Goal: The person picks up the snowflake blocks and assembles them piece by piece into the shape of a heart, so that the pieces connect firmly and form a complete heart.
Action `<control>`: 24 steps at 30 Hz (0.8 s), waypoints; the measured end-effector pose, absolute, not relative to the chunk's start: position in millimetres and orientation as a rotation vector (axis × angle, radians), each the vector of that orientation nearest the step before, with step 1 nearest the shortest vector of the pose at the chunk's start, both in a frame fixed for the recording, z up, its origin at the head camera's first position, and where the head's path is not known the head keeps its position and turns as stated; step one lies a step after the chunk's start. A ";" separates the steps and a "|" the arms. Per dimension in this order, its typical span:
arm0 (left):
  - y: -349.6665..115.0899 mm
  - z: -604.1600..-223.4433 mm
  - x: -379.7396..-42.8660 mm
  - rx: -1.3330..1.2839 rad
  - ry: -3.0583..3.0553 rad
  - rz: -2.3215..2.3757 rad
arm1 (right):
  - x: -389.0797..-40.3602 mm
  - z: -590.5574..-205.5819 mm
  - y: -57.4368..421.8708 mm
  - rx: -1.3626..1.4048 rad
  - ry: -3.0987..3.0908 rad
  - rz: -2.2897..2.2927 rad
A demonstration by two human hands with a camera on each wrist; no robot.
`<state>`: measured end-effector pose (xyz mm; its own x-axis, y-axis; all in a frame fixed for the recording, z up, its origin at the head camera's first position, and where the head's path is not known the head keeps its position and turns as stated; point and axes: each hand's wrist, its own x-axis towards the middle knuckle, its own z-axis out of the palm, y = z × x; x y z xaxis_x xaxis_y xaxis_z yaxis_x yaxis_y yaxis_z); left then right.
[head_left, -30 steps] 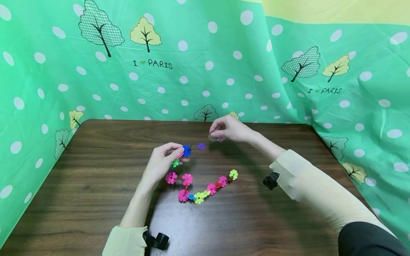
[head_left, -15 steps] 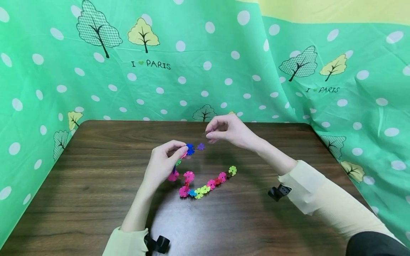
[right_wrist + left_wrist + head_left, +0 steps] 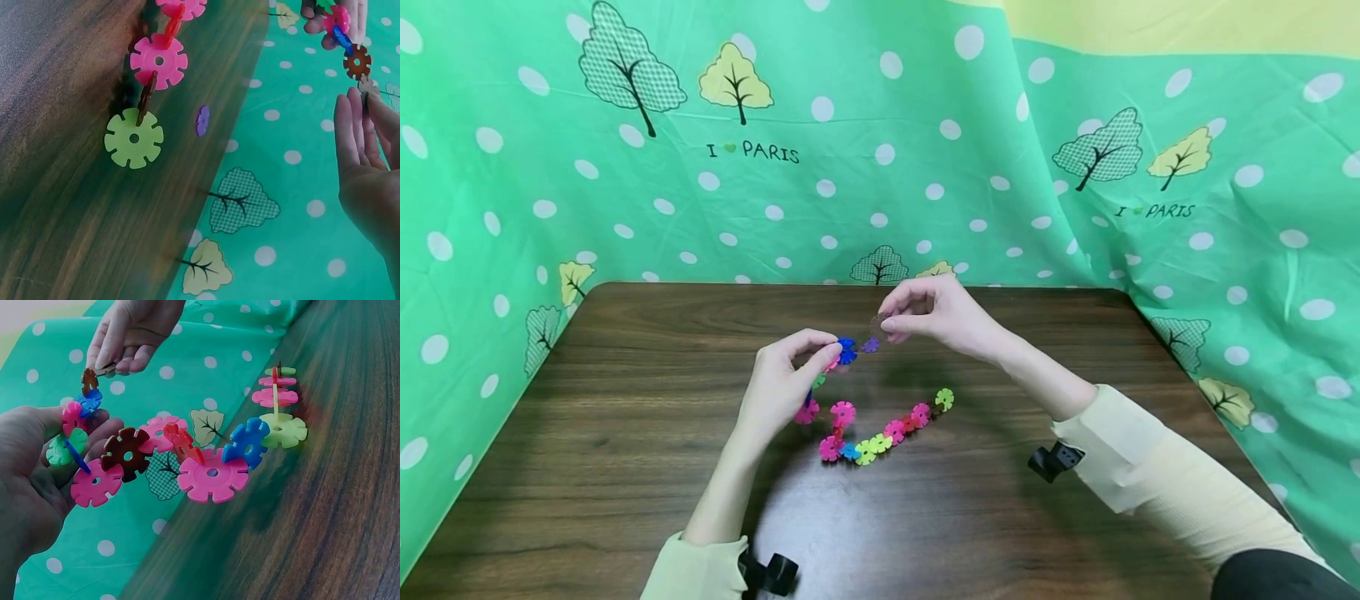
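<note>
My left hand (image 3: pixel 784 375) pinches a chain of flower-shaped interlocking discs near its far end, at the pink disc (image 3: pixel 73 417) and blue disc (image 3: pixel 89 402). Beyond the blue one, a brown disc (image 3: pixel 357 61) ends the chain. Between thumb and fingers, my right hand (image 3: pixel 946 315) pinches a greyish, see-through-looking disc (image 3: pixel 367 85). It meets the brown disc's edge; whether their slots are joined I cannot tell. From the left hand the chain hangs through a pink disc (image 3: pixel 97 482) and runs along the table to a yellow-green disc (image 3: pixel 945 400).
One loose purple disc (image 3: pixel 871 344) lies on the wooden table (image 3: pixel 625 433), behind the chain. A green dotted cloth (image 3: pixel 850 167) stands around the table's back and sides. Each wrist wears a black camera mount (image 3: pixel 767 573).
My right hand has come left with its disc to the chain's end. The left hand has shifted slightly right with the chain. Over the last half second both have barely moved.
</note>
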<state>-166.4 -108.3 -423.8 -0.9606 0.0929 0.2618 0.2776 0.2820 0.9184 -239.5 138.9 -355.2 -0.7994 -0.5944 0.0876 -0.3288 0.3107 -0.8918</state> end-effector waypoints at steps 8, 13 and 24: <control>-106.7 -423.2 -165.7 -0.365 -2.358 -1.762 | -236.5 -356.9 132.6 -0.897 2.391 -1.468; -104.4 -422.4 -164.5 -0.356 -2.308 -1.876 | -233.9 -357.3 129.3 -0.869 2.439 -1.471; -100.4 -425.4 -164.9 -0.342 -2.252 -1.911 | -232.4 -357.9 124.4 -0.853 2.459 -1.420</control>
